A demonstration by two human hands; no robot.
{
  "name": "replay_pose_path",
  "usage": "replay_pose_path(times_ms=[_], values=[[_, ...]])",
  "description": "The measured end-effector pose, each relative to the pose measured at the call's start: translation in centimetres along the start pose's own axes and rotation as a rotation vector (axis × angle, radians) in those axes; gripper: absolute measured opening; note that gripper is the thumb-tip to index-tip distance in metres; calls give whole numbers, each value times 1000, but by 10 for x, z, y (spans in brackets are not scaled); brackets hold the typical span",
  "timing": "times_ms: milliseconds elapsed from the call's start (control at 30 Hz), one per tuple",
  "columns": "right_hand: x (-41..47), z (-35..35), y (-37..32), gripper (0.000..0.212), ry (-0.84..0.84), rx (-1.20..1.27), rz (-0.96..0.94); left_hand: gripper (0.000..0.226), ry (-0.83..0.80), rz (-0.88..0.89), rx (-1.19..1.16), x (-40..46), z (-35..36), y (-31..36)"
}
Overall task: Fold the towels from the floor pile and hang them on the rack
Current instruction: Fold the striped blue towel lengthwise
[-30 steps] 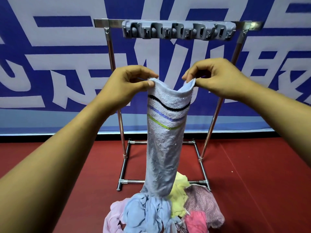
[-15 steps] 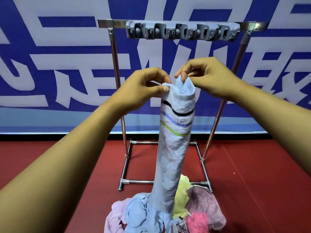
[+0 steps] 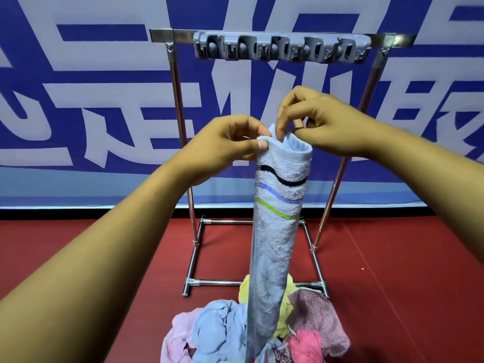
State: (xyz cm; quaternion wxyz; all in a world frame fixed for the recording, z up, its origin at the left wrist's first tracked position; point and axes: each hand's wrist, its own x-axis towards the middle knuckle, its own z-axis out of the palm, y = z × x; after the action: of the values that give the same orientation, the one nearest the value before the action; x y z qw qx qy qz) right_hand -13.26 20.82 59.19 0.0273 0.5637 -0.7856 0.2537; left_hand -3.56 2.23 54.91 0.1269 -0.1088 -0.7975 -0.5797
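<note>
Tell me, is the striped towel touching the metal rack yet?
Apart. The head view shows the striped towel pinched by the left hand and right hand, hanging in front of the rack, well below its top bar.

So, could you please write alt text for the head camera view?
Two hands hold up a light blue striped towel by its top edge: the left hand pinches one corner, the right hand the other. Behind stands a metal rack; below lies a towel pile.

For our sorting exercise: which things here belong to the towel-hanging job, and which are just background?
Part of the job: striped blue towel; left hand; right hand; floor pile; rack; grey clip bar.
Just there: blue-and-white banner; red floor.
</note>
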Motion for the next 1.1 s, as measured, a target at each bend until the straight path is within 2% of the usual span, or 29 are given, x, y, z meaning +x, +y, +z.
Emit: replay_pose_path(times_ms=[200, 267, 367, 433, 533, 600, 667, 767, 900, 967, 1100], values=[[-4, -7, -17, 29, -227, -456, 31, 12, 39, -7, -3, 0, -2, -5], [-4, -7, -17, 30, -253, -517, 51, 11, 64, -6, 13, -1, -1, -5], [-7, -8, -13, 14, -219, -474, 41, 12, 88, -15, 34, -3, -2, -7], [-8, -8, -8, 11, -204, -412, 9, 12, 93, -22, 47, -4, -3, -9], [-10, -4, -3, 8, -97, -200, 10, 13, 115, -29, 52, -5, -6, -10], [-11, -1, 0, 13, -2, -13, 63, 13, 127, -25, 59, -5, -7, -9], [-13, 3, 3, 6, 38, 118, 113, 12, 143, -12, 59, -4, -6, -7], [-11, 7, 2, 5, -31, 61, 125, 13, 177, 11, 46, -3, -5, -6], [-7, 9, -8, 30, -139, -184, 97, 12, 181, 3, 71, -2, -3, -8], [-6, 6, -8, 27, -148, -199, 99, 11, 186, -10, 87, -3, -3, -9], [-9, 1, -4, 7, -179, -75, 146, 11, 194, -14, 88, -5, -4, -12]])
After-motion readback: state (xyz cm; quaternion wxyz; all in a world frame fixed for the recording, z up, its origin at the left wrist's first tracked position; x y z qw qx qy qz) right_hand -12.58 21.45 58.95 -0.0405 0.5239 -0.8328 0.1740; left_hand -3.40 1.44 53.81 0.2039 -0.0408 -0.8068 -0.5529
